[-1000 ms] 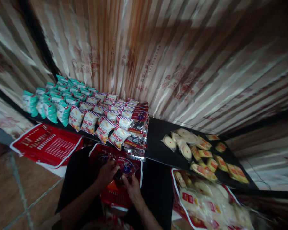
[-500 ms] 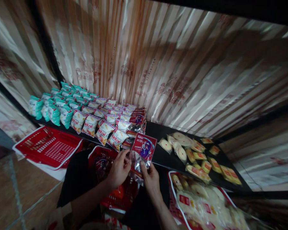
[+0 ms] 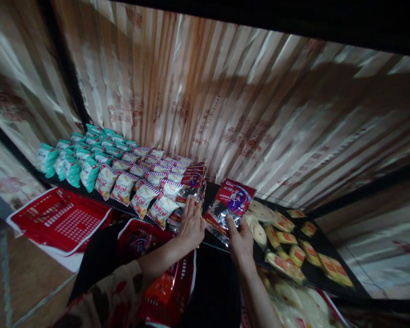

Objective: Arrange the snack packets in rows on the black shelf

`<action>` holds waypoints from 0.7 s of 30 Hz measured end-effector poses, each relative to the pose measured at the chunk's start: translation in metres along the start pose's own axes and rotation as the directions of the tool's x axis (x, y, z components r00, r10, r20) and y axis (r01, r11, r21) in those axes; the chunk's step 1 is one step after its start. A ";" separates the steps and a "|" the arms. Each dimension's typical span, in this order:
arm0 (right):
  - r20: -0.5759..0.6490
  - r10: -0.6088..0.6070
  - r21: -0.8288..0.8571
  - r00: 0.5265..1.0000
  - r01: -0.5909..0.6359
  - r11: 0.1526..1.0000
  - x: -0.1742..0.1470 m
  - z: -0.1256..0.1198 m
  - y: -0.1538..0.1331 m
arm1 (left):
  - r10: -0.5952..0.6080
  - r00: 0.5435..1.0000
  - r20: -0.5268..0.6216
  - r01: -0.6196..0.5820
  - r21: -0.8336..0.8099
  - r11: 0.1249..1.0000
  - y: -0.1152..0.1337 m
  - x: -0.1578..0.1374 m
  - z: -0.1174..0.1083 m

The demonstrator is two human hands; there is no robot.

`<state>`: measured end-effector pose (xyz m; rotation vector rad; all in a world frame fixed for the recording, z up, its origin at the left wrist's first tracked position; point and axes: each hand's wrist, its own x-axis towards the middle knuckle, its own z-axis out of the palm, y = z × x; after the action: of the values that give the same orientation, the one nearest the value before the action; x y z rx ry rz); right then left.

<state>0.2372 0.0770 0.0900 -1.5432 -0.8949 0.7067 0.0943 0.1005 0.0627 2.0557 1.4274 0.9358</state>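
Maroon packet [image 3: 231,206] pinched in right hand [image 3: 242,241], left hand [image 3: 191,228] flat, fingers extended against matching row of packets [image 3: 194,176].

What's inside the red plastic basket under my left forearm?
The basket shows a dark red packet and something glossy orange; your left forearm hides whatever lies in the middle.

Red-blotched sleeve [image 3: 114,291]; black trousers [image 3: 217,278]

A pleated, pale curtain [image 3: 177,91] with reddish floral prints is hanging behind a long black shelf [image 3: 210,191], dark bars [image 3: 328,20] are framing it, brown floor tiles [image 3: 37,278] are showing lower left, and dim light is falling unevenly.
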 end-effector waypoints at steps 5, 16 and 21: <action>-0.001 -0.045 -0.006 0.999 0.045 0.999 0.037 -0.007 -0.011 | -0.079 0.995 -0.066 0.080 0.017 0.997 0.006 0.036 0.013; 0.141 -0.286 -0.378 0.948 0.319 0.869 0.114 0.055 -0.043 | -0.178 0.980 -0.089 0.179 0.010 0.984 0.002 0.031 0.026; 0.189 -0.362 -0.505 0.913 0.406 0.762 0.131 0.087 -0.056 | -0.217 0.975 -0.055 0.217 0.004 0.976 0.006 0.025 0.020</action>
<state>0.2244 0.2367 0.1372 -1.7360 -1.5157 0.2157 0.1186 0.1221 0.0602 1.8475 1.6495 0.9002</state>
